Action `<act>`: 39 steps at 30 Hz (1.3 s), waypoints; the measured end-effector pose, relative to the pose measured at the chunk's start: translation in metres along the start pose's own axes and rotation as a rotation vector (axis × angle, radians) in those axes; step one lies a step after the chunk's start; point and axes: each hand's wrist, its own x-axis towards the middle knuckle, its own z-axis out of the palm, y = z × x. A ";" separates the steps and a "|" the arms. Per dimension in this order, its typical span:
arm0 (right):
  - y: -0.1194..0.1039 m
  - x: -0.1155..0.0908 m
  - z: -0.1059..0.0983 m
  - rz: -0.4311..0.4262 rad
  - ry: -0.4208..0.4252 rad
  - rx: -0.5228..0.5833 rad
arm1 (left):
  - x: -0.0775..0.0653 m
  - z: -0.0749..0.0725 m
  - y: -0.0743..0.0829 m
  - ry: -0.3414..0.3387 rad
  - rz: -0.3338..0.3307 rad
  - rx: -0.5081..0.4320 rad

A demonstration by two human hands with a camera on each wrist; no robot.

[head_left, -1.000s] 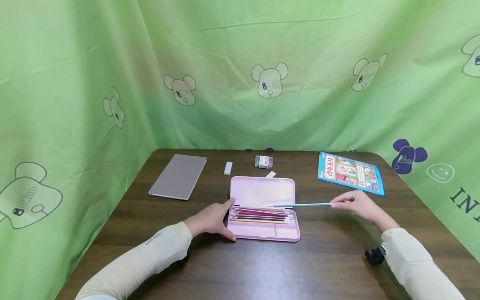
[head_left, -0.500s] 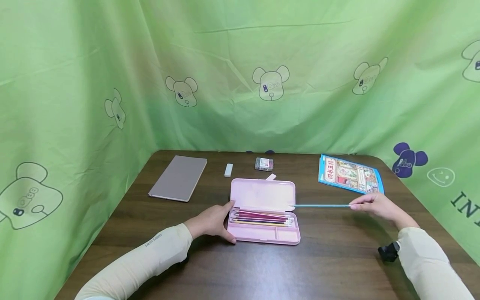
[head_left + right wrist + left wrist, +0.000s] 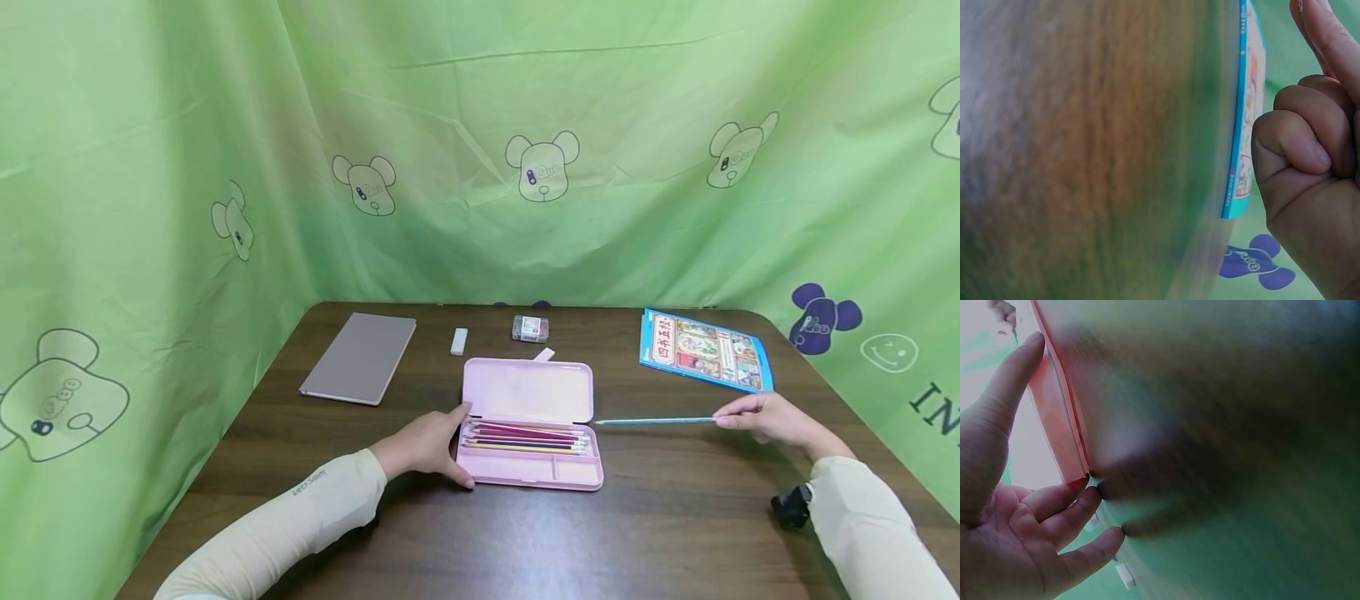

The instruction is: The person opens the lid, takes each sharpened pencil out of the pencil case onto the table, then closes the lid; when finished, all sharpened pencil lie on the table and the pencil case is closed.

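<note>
While gripping the open pencil case [image 3: 528, 390] on the table [image 3: 600, 542] with left hand [image 3: 422, 443], pinching a blue pencil [image 3: 656, 421] just beside it with right hand [image 3: 780, 422]: apparently mid-transfer, next needing level handling.

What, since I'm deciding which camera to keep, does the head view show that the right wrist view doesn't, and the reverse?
Only the head view shows the open pink pencil case, the pencils inside, the left hand gripping its left end, the gray notebook and the light blue pencil's length.

Only the right wrist view shows the right hand's lower fingers curled toward the palm, and small markings along the book's blue edge.

Both share that hand, that book, the table and the green backdrop with its purple bear print.
</note>
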 end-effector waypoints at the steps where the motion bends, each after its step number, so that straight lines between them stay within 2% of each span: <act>1: 0.001 0.000 0.000 0.005 0.002 0.003 | 0.000 0.000 0.000 0.000 -0.001 0.001; 9: 0.000 0.003 0.003 0.073 0.008 -0.014 | 0.000 0.000 0.001 -0.016 -0.022 0.002; 16: -0.002 0.008 0.008 0.119 0.021 -0.106 | 0.000 0.000 0.001 -0.022 -0.030 0.000; 24: -0.002 0.013 0.015 0.124 0.050 -0.177 | 0.000 0.000 0.002 -0.021 -0.031 0.002; 31: -0.003 0.013 0.017 0.093 0.050 -0.178 | 0.000 0.000 0.001 -0.023 -0.026 0.001; 39: -0.007 0.012 0.016 0.127 0.053 -0.160 | 0.000 -0.001 0.002 -0.019 -0.022 0.002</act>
